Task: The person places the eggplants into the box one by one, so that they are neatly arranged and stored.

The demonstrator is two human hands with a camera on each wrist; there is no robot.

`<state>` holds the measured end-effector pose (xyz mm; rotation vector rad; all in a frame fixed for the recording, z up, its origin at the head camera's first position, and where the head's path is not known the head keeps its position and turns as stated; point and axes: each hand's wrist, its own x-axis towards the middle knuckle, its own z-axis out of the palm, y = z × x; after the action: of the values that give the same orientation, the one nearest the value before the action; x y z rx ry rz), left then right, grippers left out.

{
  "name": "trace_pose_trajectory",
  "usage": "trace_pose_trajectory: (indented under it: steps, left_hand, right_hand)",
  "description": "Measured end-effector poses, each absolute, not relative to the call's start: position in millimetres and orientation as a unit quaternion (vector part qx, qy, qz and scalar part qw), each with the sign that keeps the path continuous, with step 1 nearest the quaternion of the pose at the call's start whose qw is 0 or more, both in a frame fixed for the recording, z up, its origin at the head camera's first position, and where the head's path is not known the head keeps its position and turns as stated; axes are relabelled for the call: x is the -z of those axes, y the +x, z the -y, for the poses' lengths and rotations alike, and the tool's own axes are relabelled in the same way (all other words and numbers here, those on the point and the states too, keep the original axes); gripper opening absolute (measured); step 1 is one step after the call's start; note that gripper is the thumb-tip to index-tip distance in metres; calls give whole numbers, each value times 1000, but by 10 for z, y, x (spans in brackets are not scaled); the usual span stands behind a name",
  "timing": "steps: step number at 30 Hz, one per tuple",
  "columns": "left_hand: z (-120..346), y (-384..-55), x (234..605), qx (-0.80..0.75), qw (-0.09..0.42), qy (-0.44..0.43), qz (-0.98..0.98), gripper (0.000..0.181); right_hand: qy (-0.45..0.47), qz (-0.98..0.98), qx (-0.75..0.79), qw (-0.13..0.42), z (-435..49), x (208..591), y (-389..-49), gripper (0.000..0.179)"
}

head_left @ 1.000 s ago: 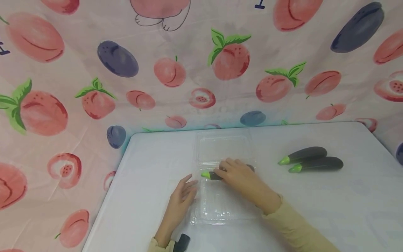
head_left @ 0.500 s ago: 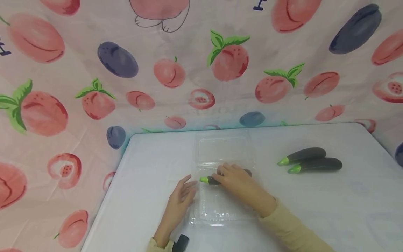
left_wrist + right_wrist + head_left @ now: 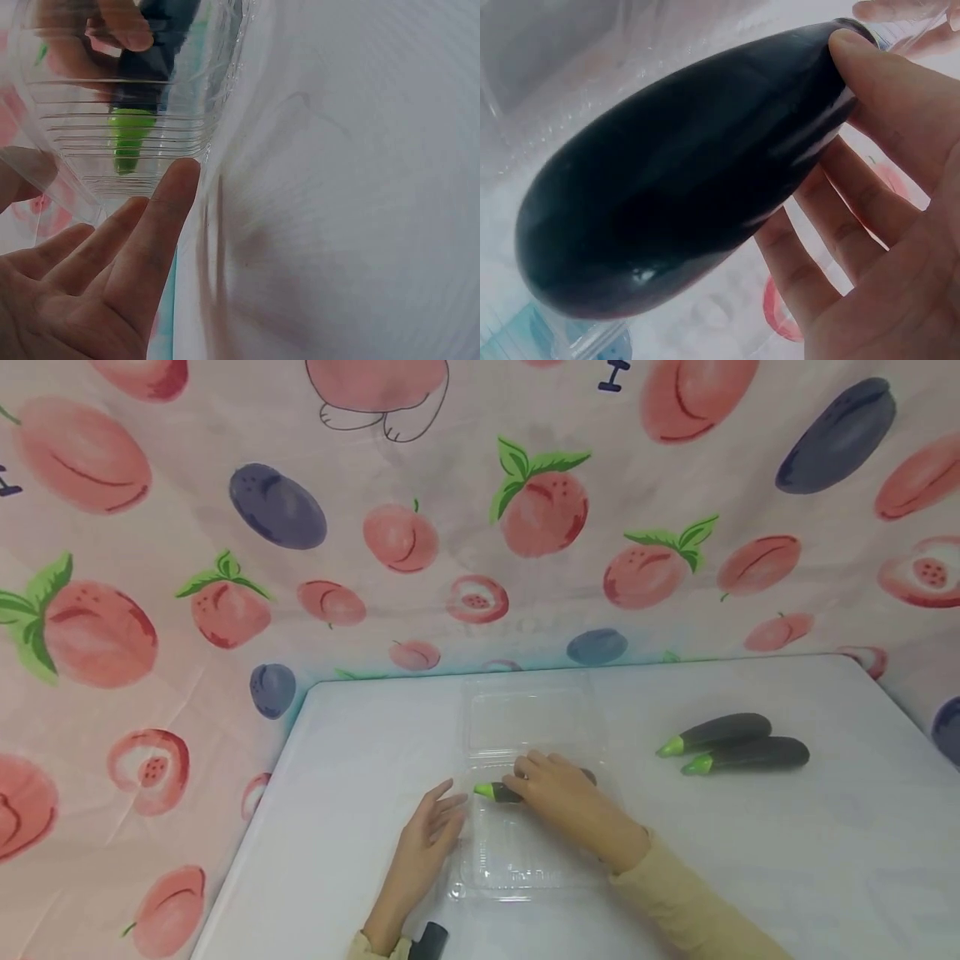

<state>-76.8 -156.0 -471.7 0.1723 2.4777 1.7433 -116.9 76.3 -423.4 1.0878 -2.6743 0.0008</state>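
Observation:
My right hand (image 3: 562, 797) grips a dark purple eggplant (image 3: 682, 172) with a bright green stem end, thumb on one side and fingers on the other. The eggplant lies across the back part of the base of an open clear plastic clamshell box (image 3: 517, 887), its green end to the left. Whether it touches the box floor cannot be told. At the box's left side, my left hand (image 3: 427, 835) has loosely straight fingers; in the left wrist view its fingertips (image 3: 180, 176) are against or very near the ribbed clear wall.
The clear lid (image 3: 532, 718) lies folded back behind the base. Two more eggplants, a rear one (image 3: 731, 728) and a front one (image 3: 765, 753), lie side by side on the white table (image 3: 825, 860) at right. A fruit-print cloth (image 3: 420, 460) hangs behind.
My right hand has moved the eggplant slightly toward me over the box base. The left hand has stayed at the box's side. The head view has shifted a little.

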Motion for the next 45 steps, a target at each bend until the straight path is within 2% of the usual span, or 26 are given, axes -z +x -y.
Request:
trace_pose_trajectory:
  steps: [28,45]
  left_hand:
    - [1562,-742,4715,-567,54,50,-820,55]
    - [1550,-754,4689,-580,63,57,-810,58]
  right_hand:
    - [349,935,-5,63,-695,4276,-1198,29]
    - [352,934,-7,60,-693,4281,-1208,29]
